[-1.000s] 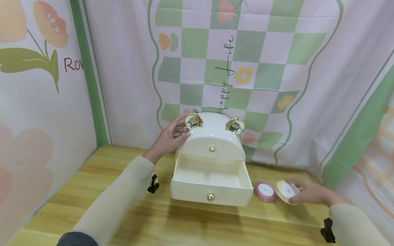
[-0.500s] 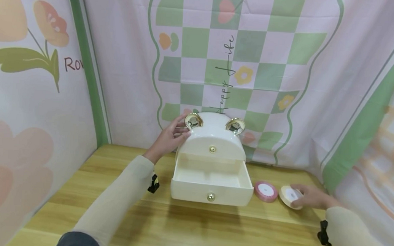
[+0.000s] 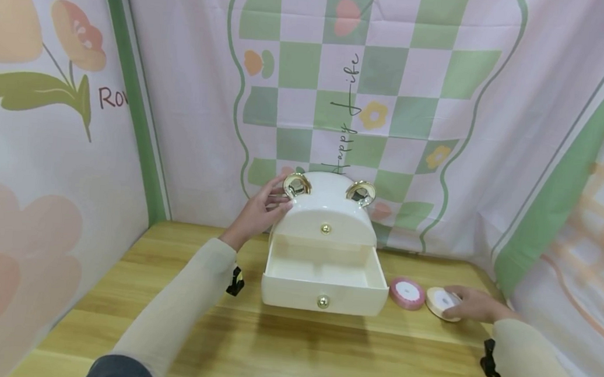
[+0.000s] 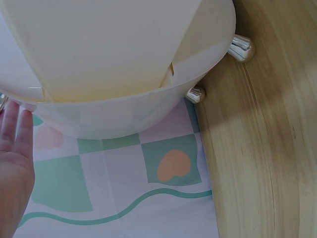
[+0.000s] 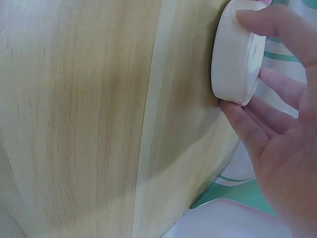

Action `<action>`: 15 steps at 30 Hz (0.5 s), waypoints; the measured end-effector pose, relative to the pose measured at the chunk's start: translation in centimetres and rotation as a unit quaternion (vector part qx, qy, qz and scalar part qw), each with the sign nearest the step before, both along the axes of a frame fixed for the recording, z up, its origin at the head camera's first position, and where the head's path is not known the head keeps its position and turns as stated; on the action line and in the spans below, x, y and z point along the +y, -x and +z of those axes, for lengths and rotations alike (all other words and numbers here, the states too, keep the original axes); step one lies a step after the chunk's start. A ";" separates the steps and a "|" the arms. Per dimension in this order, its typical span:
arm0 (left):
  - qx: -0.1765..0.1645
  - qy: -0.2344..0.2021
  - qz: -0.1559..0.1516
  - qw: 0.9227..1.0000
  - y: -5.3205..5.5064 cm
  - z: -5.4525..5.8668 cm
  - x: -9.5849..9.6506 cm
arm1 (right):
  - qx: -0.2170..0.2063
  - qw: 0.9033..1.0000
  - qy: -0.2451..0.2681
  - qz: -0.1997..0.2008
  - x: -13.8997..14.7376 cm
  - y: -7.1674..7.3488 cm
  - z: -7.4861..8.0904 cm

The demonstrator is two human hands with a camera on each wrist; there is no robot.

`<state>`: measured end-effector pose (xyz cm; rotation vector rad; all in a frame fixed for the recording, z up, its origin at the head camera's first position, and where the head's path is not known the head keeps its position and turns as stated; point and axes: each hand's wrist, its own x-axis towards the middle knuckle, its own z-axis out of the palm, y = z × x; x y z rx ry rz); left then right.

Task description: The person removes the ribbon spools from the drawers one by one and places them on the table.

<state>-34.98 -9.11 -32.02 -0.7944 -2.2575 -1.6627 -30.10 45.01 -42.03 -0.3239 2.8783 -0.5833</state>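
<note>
A white drawer box (image 3: 327, 208) with two gold ears stands at the back of the wooden table. Its lower drawer (image 3: 323, 295) is pulled out and bare inside; the small upper one is closed. My left hand (image 3: 258, 212) rests against the box's upper left side, fingers extended near the gold ear. In the left wrist view, the left hand's fingers (image 4: 24, 131) touch the box's edge. My right hand (image 3: 475, 306) holds a cream ribbon roll (image 3: 439, 303) between thumb and fingers, flat on the table. Beside it lies a pink ribbon roll (image 3: 407, 293).
The wooden table (image 3: 290, 351) stretches in front of the box. Behind hangs a checked curtain (image 3: 361, 87), close to the box's back. More printed fabric (image 3: 47, 153) bounds the left side. Silver feet (image 4: 241, 48) lift the box off the table.
My right hand has lowered the cream ribbon roll from a tilted pose to flat on the table, next to the pink roll. The left hand and the box have stayed put.
</note>
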 end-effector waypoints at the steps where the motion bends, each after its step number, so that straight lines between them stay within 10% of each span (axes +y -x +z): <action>1: -0.001 0.001 0.000 1.000 0.0 0.0 0.0 | 0.002 1.000 0.000 -0.001 -0.1 0.0 -0.1; 8: -0.002 0.000 -0.004 1.000 0.0 0.1 0.1 | 0.007 1.000 -0.004 -0.006 -0.6 0.1 -0.3; 15: -0.010 -0.001 -0.011 1.000 -2.8 2.2 0.2 | 0.020 1.000 -0.002 -0.013 -0.8 0.2 -0.2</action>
